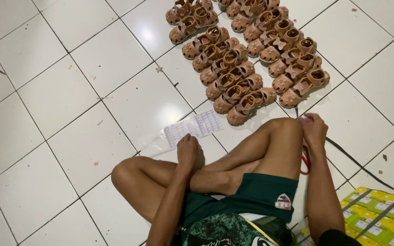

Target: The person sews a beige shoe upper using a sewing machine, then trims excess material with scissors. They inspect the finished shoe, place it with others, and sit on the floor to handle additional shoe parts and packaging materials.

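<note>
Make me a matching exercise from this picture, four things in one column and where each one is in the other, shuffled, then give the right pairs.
Things:
1. brown sandals
2. sticker sheet
3. left hand
4. yellow-green boxes

Places:
A. bottom right corner, stacked flat
B. on the floor tiles just beyond the left hand
C. in rows at the top of the floor
D. resting on the crossed foot

Pairs: 1-C, 2-B, 3-D, 4-A

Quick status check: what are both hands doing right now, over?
Left hand rests by label sheet. Right hand pinches something small, unclear. Brown sandals in rows ahead, untouched.
</note>
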### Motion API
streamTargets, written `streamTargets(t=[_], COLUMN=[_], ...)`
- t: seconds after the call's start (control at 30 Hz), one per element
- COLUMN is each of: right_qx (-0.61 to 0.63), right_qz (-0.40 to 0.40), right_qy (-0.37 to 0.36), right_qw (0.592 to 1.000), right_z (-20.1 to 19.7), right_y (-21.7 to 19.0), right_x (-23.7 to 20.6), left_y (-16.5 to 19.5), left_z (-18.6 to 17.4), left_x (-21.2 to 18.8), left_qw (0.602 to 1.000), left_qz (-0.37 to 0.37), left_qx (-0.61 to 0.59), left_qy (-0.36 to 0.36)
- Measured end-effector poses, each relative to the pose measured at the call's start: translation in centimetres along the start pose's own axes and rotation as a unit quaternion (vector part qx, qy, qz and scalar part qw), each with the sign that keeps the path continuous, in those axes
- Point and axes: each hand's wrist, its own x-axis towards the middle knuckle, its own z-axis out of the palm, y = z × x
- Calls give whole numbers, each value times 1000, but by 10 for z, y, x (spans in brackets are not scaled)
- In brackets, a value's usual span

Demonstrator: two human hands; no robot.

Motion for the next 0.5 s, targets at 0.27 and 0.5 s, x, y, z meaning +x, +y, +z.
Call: streamTargets(t=[0.27, 0.5], right_qx=[-21, -80], right_qz=[-181, -261], right_qy=[-174, -151], right_qw=[968, 950], right_z=[70, 116], right_y=[-96, -89], right_x=[-50, -75], left_y=[3, 1], left_z=[15, 15], left_x=[-7, -9], left_qw=[999, 995], left_qz=[3, 21], left_qx=[-12, -85], left_qy=[-30, -53])
